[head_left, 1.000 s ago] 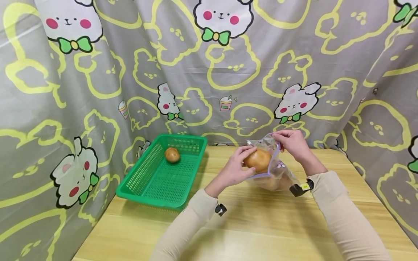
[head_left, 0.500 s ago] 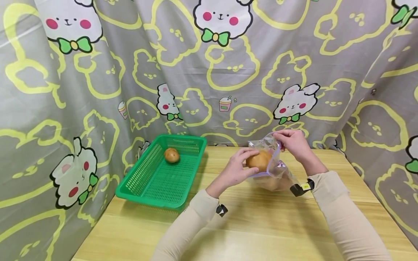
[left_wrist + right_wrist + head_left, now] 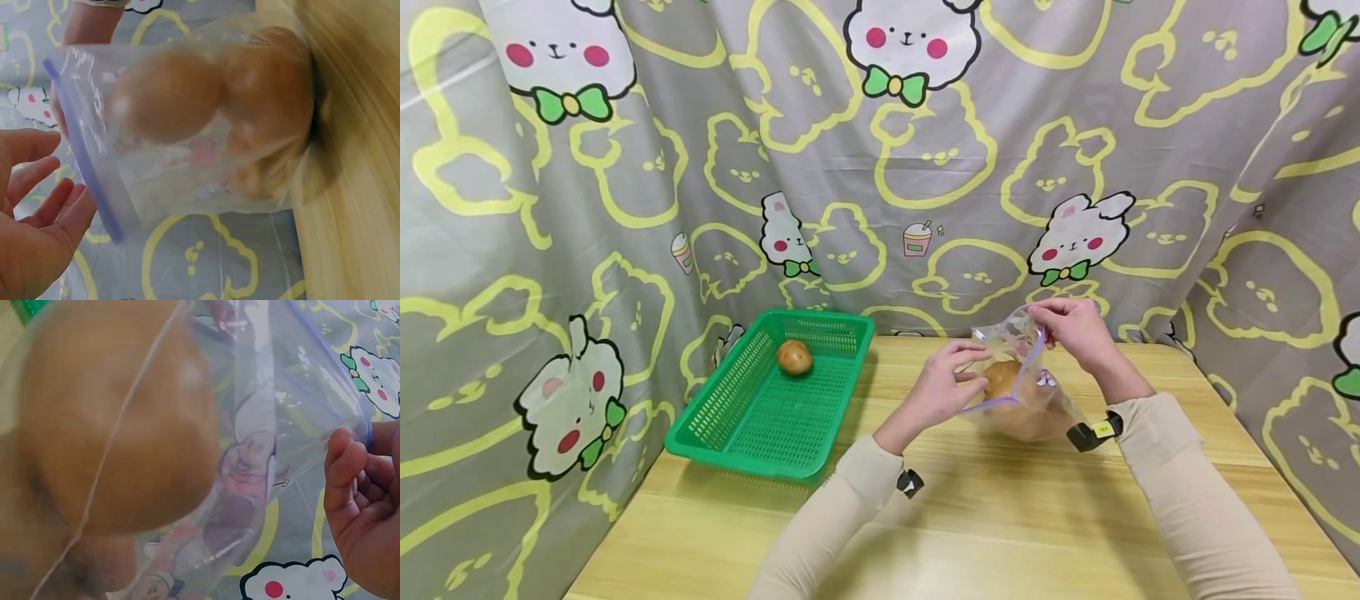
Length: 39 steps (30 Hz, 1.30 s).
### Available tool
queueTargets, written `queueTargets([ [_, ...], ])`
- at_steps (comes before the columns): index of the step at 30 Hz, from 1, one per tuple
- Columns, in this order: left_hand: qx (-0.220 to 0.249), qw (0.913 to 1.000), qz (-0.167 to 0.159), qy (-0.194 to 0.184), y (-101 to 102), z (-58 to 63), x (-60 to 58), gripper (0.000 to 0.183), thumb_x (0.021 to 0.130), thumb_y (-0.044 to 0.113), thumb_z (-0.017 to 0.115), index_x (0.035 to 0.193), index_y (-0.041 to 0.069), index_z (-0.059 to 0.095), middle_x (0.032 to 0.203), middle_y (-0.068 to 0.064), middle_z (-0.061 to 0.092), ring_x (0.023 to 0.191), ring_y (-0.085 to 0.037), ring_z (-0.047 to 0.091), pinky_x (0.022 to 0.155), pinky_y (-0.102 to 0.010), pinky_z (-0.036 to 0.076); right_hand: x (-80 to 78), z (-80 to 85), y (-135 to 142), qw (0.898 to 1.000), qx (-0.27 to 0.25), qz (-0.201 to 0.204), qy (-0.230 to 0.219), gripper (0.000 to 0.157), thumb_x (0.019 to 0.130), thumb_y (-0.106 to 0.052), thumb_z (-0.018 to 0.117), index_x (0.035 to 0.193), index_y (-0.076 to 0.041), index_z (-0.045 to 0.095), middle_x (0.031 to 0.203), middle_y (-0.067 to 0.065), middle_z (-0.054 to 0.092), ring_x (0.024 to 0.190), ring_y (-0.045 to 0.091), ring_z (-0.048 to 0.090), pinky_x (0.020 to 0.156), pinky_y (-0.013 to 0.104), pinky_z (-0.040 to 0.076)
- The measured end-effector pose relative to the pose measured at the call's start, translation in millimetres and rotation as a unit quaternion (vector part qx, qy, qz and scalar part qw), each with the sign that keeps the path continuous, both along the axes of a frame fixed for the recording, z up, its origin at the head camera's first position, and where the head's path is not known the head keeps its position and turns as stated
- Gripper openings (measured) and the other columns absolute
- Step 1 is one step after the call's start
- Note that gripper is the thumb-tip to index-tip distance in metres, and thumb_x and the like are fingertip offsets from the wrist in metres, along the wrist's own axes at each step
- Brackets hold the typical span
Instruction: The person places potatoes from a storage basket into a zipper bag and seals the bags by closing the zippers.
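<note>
A clear zip bag (image 3: 1036, 408) with a purple zip edge rests on the table, its mouth facing left. Inside are several round, smooth, golden-brown, bun-like things; the upper one (image 3: 169, 97) lies behind the clear film, just inside the mouth. My right hand (image 3: 1070, 329) pinches the bag's rim at its upper corner, and the right wrist view shows the rim between thumb and fingers. My left hand (image 3: 951, 383) is at the mouth with its fingers spread and loosely bent, holding nothing. In the left wrist view, its fingertips (image 3: 81, 200) are right by the purple zip edge.
On the left of the table stands a green plastic basket (image 3: 842, 417) with perforated walls. One more round brown thing (image 3: 794, 357) lies toward its far end. A grey patterned curtain (image 3: 925, 167) hangs behind and beside the wooden table (image 3: 985, 517).
The brown thing my left hand was gripping has gone down into the bag, and those fingers have let go of it. My right hand keeps its pinch on the rim.
</note>
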<state>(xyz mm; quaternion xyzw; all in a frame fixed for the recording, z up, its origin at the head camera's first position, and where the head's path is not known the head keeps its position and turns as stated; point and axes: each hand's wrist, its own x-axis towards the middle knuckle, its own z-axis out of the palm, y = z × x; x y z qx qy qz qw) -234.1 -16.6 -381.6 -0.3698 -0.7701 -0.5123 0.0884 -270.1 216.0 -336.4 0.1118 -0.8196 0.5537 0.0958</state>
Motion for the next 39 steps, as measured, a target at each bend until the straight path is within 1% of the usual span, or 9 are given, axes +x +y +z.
queueTargets([
  [6, -0.001, 0.9998, 0.009, -0.020, -8.5, 6.5, -1.5, 0.030, 0.084, -0.004, 0.066, 0.114, -0.001, 0.064, 0.122, -0.009, 0.053, 0.112, -0.017, 0.054, 0.078, -0.017, 0.049, -1.2, -0.9, 0.0, 1.000, -0.002, 0.004, 0.001, 0.036, 0.095, -0.023, 0.059, 0.108, 0.010, 0.065, 0.062, -0.003, 0.057, 0.050, 0.009, 0.050, 0.048, 0.025, 0.047],
  [13, -0.015, 0.9987, 0.010, -0.048, -38.4, 27.2, -6.4, 0.042, 0.087, 0.000, 0.065, 0.128, 0.001, 0.055, 0.121, -0.013, 0.051, 0.116, -0.027, 0.051, 0.079, -0.022, 0.051, -0.5, -1.1, -0.2, 1.000, -0.005, 0.011, 0.003, 0.036, 0.095, -0.022, 0.058, 0.109, 0.011, 0.064, 0.063, 0.001, 0.058, 0.049, 0.010, 0.050, 0.048, 0.025, 0.047],
  [19, -0.026, 0.9968, 0.069, -0.030, -74.9, 40.8, -19.5, 0.051, 0.088, 0.006, 0.066, 0.136, 0.009, 0.050, 0.123, -0.011, 0.053, 0.114, -0.025, 0.053, 0.083, -0.028, 0.051, 0.6, -0.5, 0.3, 1.000, -0.014, 0.011, 0.002, 0.036, 0.095, -0.022, 0.059, 0.108, 0.012, 0.064, 0.063, 0.001, 0.057, 0.050, 0.009, 0.049, 0.047, 0.025, 0.046],
  [20, -0.031, 0.9962, 0.075, -0.032, -80.3, 46.2, -18.0, 0.051, 0.088, 0.006, 0.066, 0.136, 0.008, 0.049, 0.124, -0.013, 0.053, 0.114, -0.028, 0.053, 0.085, -0.032, 0.051, 0.6, -0.2, 0.2, 1.000, -0.015, 0.011, 0.002, 0.036, 0.095, -0.021, 0.059, 0.107, 0.012, 0.064, 0.063, 0.001, 0.057, 0.050, 0.009, 0.049, 0.047, 0.025, 0.046],
  [24, -0.060, 0.9921, 0.098, -0.051, -103.1, 50.6, -27.6, 0.054, 0.089, 0.008, 0.065, 0.140, 0.010, 0.045, 0.127, -0.013, 0.050, 0.116, -0.026, 0.051, 0.089, -0.036, 0.048, 0.9, 0.1, 0.7, 1.000, -0.013, 0.011, 0.000, 0.036, 0.095, -0.022, 0.059, 0.107, 0.012, 0.064, 0.064, 0.001, 0.058, 0.050, 0.009, 0.049, 0.047, 0.026, 0.046],
  [26, -0.079, 0.9895, 0.106, -0.059, -114.8, 50.3, -33.9, 0.056, 0.090, 0.009, 0.065, 0.141, 0.010, 0.043, 0.130, -0.014, 0.049, 0.118, -0.029, 0.050, 0.091, -0.038, 0.047, 1.2, -0.4, 1.5, 1.000, -0.011, 0.011, -0.003, 0.036, 0.095, -0.022, 0.059, 0.108, 0.011, 0.064, 0.064, 0.001, 0.058, 0.050, 0.010, 0.049, 0.048, 0.026, 0.046],
  [27, -0.088, 0.9876, 0.114, -0.062, -121.1, 45.3, -41.2, 0.056, 0.090, 0.010, 0.065, 0.142, 0.012, 0.043, 0.130, -0.012, 0.049, 0.118, -0.027, 0.050, 0.092, -0.037, 0.047, 1.3, -0.9, 2.0, 1.000, -0.011, 0.011, -0.004, 0.036, 0.095, -0.022, 0.059, 0.108, 0.011, 0.064, 0.065, 0.001, 0.058, 0.050, 0.010, 0.049, 0.048, 0.027, 0.046],
  [34, -0.153, 0.9731, 0.146, -0.091, -163.7, 34.7, -62.4, 0.057, 0.092, 0.017, 0.063, 0.144, 0.015, 0.039, 0.140, -0.014, 0.042, 0.125, -0.031, 0.044, 0.098, -0.045, 0.040, 0.8, -1.2, 2.8, 1.000, -0.014, 0.013, -0.008, 0.037, 0.094, -0.022, 0.060, 0.109, 0.011, 0.064, 0.064, 0.001, 0.058, 0.051, 0.009, 0.048, 0.047, 0.026, 0.045],
  [39, -0.196, 0.9555, 0.183, -0.123, -191.4, 22.7, -74.9, 0.062, 0.091, 0.021, 0.064, 0.146, 0.015, 0.035, 0.144, -0.016, 0.033, 0.127, -0.034, 0.039, 0.096, -0.051, 0.039, 1.2, -1.1, 4.3, 1.000, -0.011, 0.016, -0.015, 0.038, 0.094, -0.024, 0.060, 0.110, 0.010, 0.064, 0.065, 0.002, 0.059, 0.051, 0.008, 0.048, 0.047, 0.026, 0.045],
])
